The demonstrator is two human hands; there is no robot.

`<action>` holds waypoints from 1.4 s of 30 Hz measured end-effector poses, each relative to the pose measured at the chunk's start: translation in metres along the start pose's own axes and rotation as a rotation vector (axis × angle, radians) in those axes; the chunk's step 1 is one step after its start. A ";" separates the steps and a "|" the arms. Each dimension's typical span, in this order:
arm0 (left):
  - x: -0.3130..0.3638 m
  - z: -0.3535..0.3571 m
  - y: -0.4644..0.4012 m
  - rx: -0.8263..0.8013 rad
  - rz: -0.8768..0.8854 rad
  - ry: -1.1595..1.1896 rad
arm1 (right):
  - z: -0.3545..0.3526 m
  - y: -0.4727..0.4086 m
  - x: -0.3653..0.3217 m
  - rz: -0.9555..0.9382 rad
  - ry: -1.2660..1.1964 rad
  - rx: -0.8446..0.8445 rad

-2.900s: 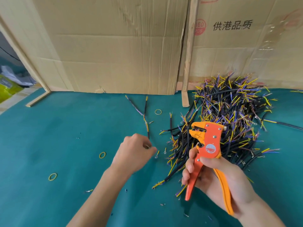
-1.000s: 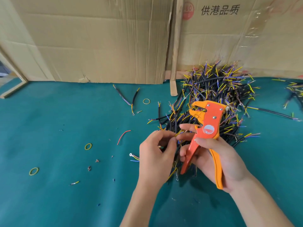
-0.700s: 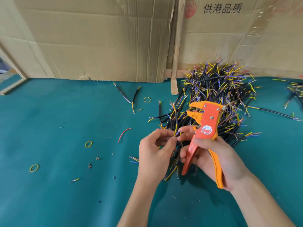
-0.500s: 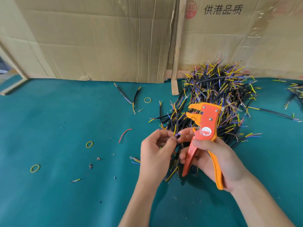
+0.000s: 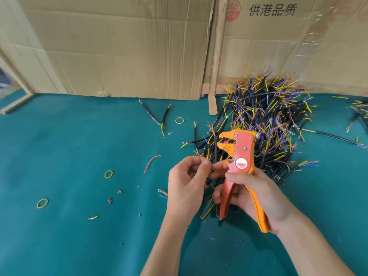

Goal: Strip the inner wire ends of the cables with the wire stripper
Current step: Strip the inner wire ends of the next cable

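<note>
An orange wire stripper (image 5: 241,156) stands upright in my right hand (image 5: 256,198), its jaws pointing left and its two handles spread in my palm. My left hand (image 5: 187,184) pinches a short black cable (image 5: 215,148) with yellow and blue inner wires just left of the stripper. The cable's upper end rises beside the jaws without entering them. My right index finger touches the cable near my left thumb. A big pile of black cables (image 5: 266,120) lies behind both hands.
Teal table cover (image 5: 69,136) with yellow rubber bands (image 5: 108,174), a red wire scrap (image 5: 151,162), two loose cables (image 5: 159,116) and small insulation bits. Cardboard sheets (image 5: 129,46) and a wooden strip (image 5: 216,56) stand behind. More cables (image 5: 358,114) at the right edge.
My left hand came in from the table at the left and now pinches a cable beside the stripper. In the last second both hands barely moved.
</note>
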State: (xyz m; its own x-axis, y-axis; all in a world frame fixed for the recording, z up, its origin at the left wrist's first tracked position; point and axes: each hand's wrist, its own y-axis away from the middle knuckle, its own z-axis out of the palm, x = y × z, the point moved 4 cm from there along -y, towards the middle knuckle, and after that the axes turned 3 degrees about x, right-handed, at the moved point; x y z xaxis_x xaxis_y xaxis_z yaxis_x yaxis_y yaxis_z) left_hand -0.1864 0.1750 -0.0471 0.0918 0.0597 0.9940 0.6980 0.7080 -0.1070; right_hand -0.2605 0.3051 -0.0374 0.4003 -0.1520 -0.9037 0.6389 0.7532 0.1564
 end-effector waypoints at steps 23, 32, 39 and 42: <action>0.006 -0.004 0.000 0.241 0.142 -0.105 | 0.012 0.011 0.006 0.248 -0.054 -0.183; 0.006 -0.003 0.000 0.246 0.148 -0.128 | 0.014 0.008 0.011 0.229 0.024 -0.205; 0.002 -0.005 -0.001 0.224 0.154 -0.105 | 0.018 0.006 0.015 0.201 0.000 -0.056; -0.001 -0.004 -0.002 0.175 0.113 -0.060 | 0.019 0.006 0.016 0.181 0.012 0.004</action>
State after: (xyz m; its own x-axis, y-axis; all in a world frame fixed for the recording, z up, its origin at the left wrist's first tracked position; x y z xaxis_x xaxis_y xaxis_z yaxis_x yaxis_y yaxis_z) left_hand -0.1852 0.1712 -0.0477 0.1164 0.1841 0.9760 0.5511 0.8055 -0.2177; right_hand -0.2384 0.2950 -0.0435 0.5013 -0.0064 -0.8652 0.5599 0.7648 0.3188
